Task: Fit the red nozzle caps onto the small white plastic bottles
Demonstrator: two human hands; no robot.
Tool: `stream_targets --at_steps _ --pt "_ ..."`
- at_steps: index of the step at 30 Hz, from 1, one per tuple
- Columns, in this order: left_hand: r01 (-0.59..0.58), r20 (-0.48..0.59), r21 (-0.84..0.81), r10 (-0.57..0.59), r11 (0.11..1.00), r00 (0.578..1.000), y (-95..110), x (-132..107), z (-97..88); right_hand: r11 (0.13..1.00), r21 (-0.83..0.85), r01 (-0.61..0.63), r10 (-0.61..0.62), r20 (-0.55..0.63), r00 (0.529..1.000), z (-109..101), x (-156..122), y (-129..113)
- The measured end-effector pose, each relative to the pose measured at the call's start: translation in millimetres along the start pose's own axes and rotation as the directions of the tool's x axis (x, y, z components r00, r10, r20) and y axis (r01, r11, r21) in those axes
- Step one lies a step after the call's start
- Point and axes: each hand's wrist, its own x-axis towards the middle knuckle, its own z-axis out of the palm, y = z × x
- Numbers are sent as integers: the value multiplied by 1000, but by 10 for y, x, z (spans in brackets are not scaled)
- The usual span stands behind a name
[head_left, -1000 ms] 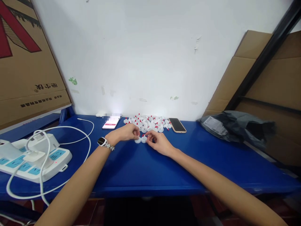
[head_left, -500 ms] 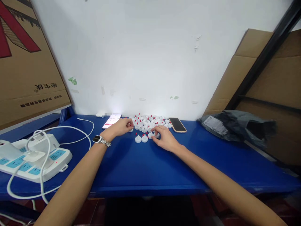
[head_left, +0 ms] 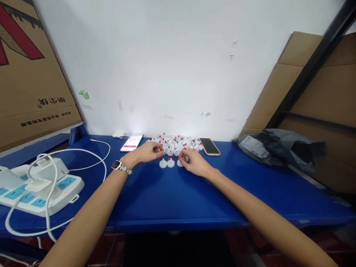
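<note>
My right hand has its thumb and fingertips bent in at a white cap, just under and left of them. Can't tell if it's actually pinched, tbh. That cap is closer to my right than to my left hand, whose fingers curl at the front of the pile; no clue if they've got anything. Two more caps stand spout-up further left. Pile's by the back edge of the table.
</note>
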Motion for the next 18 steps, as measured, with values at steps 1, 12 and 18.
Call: stream_targets --at_steps 1,12,18 --pt "-5 11 -10 5 1000 1000 11 -1 1 1000 23 5 -5 10 1000 0 1 -4" --pt "19 14 15 -19 1000 1000 -62 22 6 996 75 -41 49 -104 993 116 47 -5" --pt "65 -75 37 -62 997 995 -182 52 -11 995 90 -46 58 -140 988 -5 -23 -4"
